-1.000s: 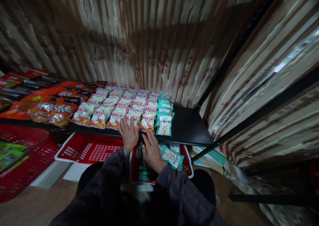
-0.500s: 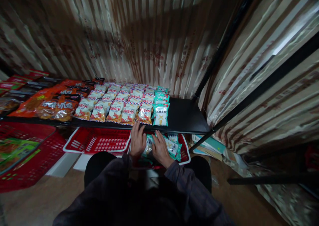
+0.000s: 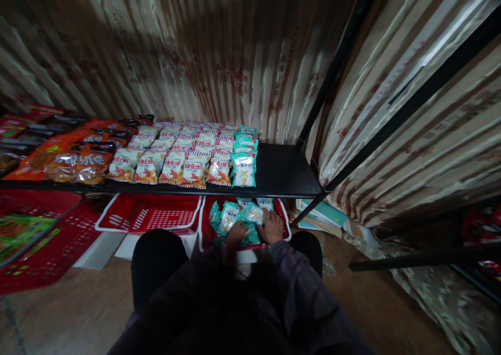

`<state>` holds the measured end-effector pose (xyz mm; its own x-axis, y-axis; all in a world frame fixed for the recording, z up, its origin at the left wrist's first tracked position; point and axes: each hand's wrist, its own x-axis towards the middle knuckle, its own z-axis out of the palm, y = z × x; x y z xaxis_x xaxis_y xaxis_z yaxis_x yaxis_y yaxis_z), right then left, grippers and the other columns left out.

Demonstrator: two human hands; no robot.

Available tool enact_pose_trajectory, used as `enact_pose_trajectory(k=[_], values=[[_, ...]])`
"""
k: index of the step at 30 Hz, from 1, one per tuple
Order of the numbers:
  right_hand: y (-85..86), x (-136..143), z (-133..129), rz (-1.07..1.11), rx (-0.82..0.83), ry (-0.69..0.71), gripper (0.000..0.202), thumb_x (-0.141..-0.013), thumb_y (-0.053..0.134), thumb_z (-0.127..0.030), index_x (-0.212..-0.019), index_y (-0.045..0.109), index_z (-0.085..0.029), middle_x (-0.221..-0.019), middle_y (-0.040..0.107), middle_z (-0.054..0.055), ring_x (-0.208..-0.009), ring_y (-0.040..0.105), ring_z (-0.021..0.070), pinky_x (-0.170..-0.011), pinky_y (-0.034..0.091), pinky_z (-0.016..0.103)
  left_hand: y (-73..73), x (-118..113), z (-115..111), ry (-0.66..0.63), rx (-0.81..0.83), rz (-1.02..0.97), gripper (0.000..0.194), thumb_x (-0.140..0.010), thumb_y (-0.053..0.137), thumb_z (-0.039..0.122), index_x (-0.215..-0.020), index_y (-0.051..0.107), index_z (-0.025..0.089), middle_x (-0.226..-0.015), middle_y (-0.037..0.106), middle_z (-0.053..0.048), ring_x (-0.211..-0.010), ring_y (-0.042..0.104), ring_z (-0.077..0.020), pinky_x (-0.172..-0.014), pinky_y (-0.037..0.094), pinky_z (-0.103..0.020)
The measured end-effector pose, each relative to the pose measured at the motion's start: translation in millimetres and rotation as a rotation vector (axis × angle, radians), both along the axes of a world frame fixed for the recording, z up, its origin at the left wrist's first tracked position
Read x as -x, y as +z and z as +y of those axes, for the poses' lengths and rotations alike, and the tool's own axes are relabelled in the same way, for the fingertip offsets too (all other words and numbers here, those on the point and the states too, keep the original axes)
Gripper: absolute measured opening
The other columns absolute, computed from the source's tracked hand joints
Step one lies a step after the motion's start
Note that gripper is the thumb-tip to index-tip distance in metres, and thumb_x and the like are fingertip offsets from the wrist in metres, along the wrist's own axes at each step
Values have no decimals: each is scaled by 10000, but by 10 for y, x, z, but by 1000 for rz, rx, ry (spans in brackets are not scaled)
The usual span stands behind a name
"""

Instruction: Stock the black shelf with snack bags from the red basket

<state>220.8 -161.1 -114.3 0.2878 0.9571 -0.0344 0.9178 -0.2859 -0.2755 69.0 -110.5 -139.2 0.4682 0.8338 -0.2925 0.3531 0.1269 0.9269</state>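
My left hand [image 3: 237,233] is in a red basket with a white rim [image 3: 202,224], its fingers resting among teal-and-white snack bags [image 3: 229,216]. Those fingers are dark and partly hidden, so their grip is unclear. At the basket's right side, my right hand [image 3: 273,226] lies with outstretched fingers against a snack bag [image 3: 256,214]. On the black shelf [image 3: 287,169] above, a short row of the same teal bags [image 3: 244,170] stands beside several rows of white-and-orange snack bags [image 3: 194,169].
Another red basket [image 3: 168,214] sits to the left under the shelf edge. Farther left is a larger red basket [image 3: 58,253] with green packets [image 3: 23,229]. Orange snack bags [image 3: 92,162] fill the shelf's left part. A black post [image 3: 344,175] and flattened cardboard [image 3: 323,215] are at right.
My left hand has moved from the shelf's front edge down into the basket. My right hand has shifted right over the bags, and the view has moved slightly.
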Motion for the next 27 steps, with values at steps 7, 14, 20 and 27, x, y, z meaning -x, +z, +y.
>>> enact_pose_trajectory(k=[7,14,20,27], values=[[1,-91,3,-24,-56,17,574,-786,667,-299,-1324,524,-158,-1183,603,155,-1110,472,311,-973,293,422,36,-127,-65,273,315,59,363,-915,564,358,-1219,547,159,-1186,596,-98,-976,621,-201,-822,542,-398],[157,-189,-50,48,-204,140,443,-767,651,-181,-1209,628,-215,-1126,604,106,-1084,456,286,-959,350,397,204,10,-94,398,330,-81,542,-821,634,343,-1313,470,186,-1232,615,-142,-1078,622,-264,-768,521,-331],[446,-247,-20,47,-320,433,453,-738,614,-78,-1163,658,-227,-1173,595,108,-1207,424,293,-1006,381,459,514,80,13,368,159,-322,747,-638,815,343,-1307,521,185,-1334,573,-141,-1221,547,-256,-951,465,-317],[898,-86,48,60,-473,489,507,-749,532,-38,-1207,646,-223,-1497,386,112,-1426,229,306,-1096,321,527,841,197,18,279,140,-456,526,-521,872,356,-978,705,157,-883,738,-73,-894,679,-267,-777,532,-350]])
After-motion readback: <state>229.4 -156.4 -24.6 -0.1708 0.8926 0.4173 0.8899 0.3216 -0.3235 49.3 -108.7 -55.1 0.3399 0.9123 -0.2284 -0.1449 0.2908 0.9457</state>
